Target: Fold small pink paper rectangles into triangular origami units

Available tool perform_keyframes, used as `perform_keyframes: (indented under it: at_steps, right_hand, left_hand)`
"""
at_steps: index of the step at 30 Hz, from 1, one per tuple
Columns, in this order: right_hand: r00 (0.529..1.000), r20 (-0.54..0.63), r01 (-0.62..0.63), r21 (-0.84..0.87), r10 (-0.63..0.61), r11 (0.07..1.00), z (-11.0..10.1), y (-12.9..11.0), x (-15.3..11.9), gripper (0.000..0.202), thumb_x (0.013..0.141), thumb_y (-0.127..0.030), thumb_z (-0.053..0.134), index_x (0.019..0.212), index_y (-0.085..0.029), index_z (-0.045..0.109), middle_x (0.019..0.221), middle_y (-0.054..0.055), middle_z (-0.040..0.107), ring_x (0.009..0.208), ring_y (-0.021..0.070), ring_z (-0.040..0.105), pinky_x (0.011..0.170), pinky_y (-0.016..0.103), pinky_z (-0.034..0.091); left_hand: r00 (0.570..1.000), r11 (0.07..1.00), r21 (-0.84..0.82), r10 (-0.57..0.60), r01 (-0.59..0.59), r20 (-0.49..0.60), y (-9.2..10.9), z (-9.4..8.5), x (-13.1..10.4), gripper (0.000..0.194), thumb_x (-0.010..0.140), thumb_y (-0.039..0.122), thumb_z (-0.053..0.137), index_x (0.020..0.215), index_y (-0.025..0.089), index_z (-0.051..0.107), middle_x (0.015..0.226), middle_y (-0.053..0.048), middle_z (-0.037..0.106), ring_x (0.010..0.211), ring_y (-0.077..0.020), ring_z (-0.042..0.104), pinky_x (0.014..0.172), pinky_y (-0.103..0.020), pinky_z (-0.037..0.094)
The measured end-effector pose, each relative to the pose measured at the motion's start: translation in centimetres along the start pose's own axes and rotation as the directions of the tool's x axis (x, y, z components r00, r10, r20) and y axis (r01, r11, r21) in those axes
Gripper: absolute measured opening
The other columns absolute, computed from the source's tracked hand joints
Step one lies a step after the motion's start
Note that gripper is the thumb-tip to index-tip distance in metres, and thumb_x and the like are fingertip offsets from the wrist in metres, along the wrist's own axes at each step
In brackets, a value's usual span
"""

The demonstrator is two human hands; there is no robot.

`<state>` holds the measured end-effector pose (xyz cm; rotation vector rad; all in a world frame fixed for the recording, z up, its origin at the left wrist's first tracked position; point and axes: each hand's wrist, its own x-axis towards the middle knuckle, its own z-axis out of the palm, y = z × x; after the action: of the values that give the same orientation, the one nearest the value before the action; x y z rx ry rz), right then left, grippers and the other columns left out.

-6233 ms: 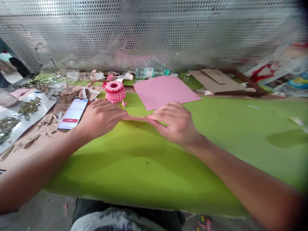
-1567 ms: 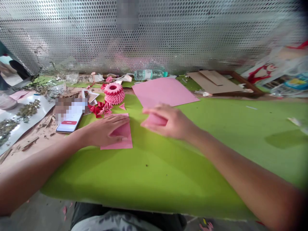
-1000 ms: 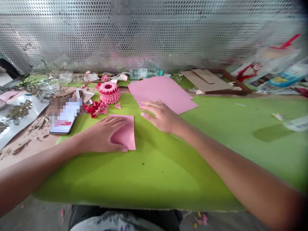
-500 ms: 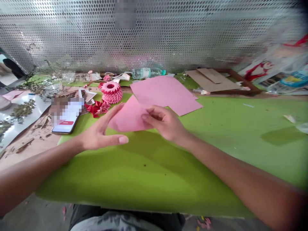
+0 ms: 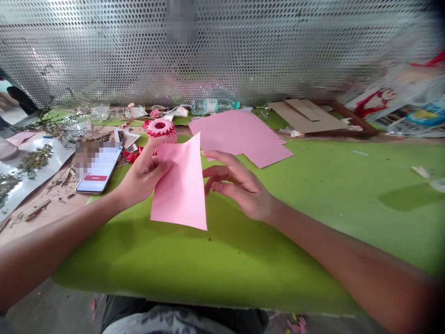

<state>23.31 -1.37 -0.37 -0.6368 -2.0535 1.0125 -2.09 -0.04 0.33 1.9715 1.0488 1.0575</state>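
A pink paper sheet is held above the green table surface by my left hand, thumb on its front face near the left edge. Just beyond the sheet's right edge, my right hand has its fingers apart and curved, with nothing visible between them. Larger pink sheets lie flat behind both hands. Past my left hand stands a ring-shaped stack of folded pink and red paper, its lower part covered by the held sheet. Red folded pieces show beside my left fingers.
A phone lies at the left, among dry plant bits. A plastic bottle rests along the perforated metal panel. Cardboard sits over a brown frame at the back right, near plastic bags.
The pink sheet has turned from lying low between both hands to hanging more upright. My left hand has closed on it, and my right hand has let go and spread its fingers.
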Motion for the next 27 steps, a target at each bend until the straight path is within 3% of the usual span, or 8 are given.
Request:
perform_keyframes:
  at_steps: [4,9,11,14,18,21,23,27]
  right_hand:
    - [0.969,0.015,0.238,-0.303,-0.245,0.923,-0.5,0.8,0.0,0.056,0.096,-0.014,0.053,0.148,-0.029,0.042,0.12,0.007,0.069,0.084,0.0154,0.071,0.072,0.029,0.06]
    - [0.907,0.125,0.408,-0.494,-0.402,0.768,-1.0,1.0,0.3,0.034,0.092,-0.013,0.064,0.124,-0.024,0.066,0.095,0.003,0.077,0.078,0.0145,0.071,0.067,0.026,0.059]
    - [0.928,0.066,0.356,-0.453,-0.367,0.817,-1.1,0.8,0.5,0.022,0.09,-0.019,0.068,0.111,-0.023,0.074,0.096,0.005,0.078,0.082,0.0164,0.073,0.067,0.027,0.061]
    - [0.976,-0.137,0.118,-0.312,-0.167,0.943,-1.2,0.8,0.7,0.019,0.09,-0.024,0.068,0.106,-0.023,0.077,0.101,0.006,0.079,0.083,0.018,0.074,0.064,0.029,0.061]
    - [0.958,-0.286,-0.075,-0.13,0.035,0.989,-1.3,1.0,0.7,0.019,0.088,-0.026,0.069,0.104,-0.023,0.078,0.105,0.005,0.078,0.086,0.0193,0.074,0.066,0.029,0.059]
    - [0.959,-0.274,-0.095,-0.065,0.074,0.993,-1.1,1.1,0.9,0.016,0.083,-0.033,0.074,0.095,-0.023,0.079,0.101,0.005,0.078,0.086,0.0197,0.072,0.067,0.029,0.057]
    - [0.96,-0.265,-0.111,-0.049,0.095,0.993,-0.9,0.9,1.0,0.017,0.081,-0.038,0.077,0.083,-0.021,0.077,0.093,0.005,0.077,0.08,0.0188,0.07,0.065,0.029,0.054]
    - [0.952,-0.272,-0.156,-0.044,0.138,0.987,-0.3,0.4,1.0,0.023,0.083,-0.041,0.074,0.077,-0.019,0.069,0.083,0.004,0.072,0.07,0.0157,0.064,0.061,0.028,0.051]
  left_hand:
    - [1.0,1.0,0.011,-0.013,0.013,0.018,0.5,0.1,0.1,0.02,0.093,0.02,0.048,0.093,0.018,0.069,0.101,-0.006,0.072,0.093,-0.0183,0.066,0.083,-0.031,0.053]
    - [0.987,0.985,-0.125,-0.102,0.117,0.124,0.5,0.1,0.1,0.022,0.091,0.021,0.05,0.087,0.018,0.072,0.097,-0.006,0.074,0.095,-0.0203,0.067,0.089,-0.033,0.052]
    - [0.983,0.978,-0.175,-0.087,0.115,0.16,0.0,-0.2,0.1,0.018,0.089,0.025,0.056,0.094,0.019,0.072,0.103,-0.006,0.072,0.099,-0.0219,0.066,0.087,-0.033,0.051]
    - [0.971,0.937,-0.345,0.037,0.048,0.237,-1.0,-0.7,0.2,0.032,0.081,0.024,0.063,0.112,0.022,0.068,0.115,-0.007,0.069,0.099,-0.0232,0.065,0.077,-0.031,0.053]
    - [0.973,0.931,-0.362,0.116,-0.036,0.2,-1.2,-0.9,0.2,0.034,0.078,0.021,0.074,0.111,0.021,0.068,0.12,-0.009,0.068,0.104,-0.0232,0.066,0.084,-0.032,0.053]
    - [0.99,0.957,-0.289,0.064,-0.025,0.127,-0.5,-0.6,0.2,0.02,0.08,0.032,0.077,0.09,0.016,0.071,0.102,-0.009,0.073,0.095,-0.0214,0.068,0.083,-0.031,0.053]
    - [0.996,0.969,-0.245,0.004,0.018,0.089,-0.1,-0.3,0.3,0.024,0.083,0.038,0.074,0.083,0.014,0.071,0.098,-0.009,0.073,0.092,-0.0211,0.068,0.08,-0.03,0.054]
    - [0.994,0.955,-0.278,-0.106,0.1,-0.005,-0.1,0.2,0.3,0.026,0.084,0.037,0.074,0.096,0.015,0.066,0.093,-0.007,0.073,0.084,-0.0179,0.068,0.069,-0.025,0.054]
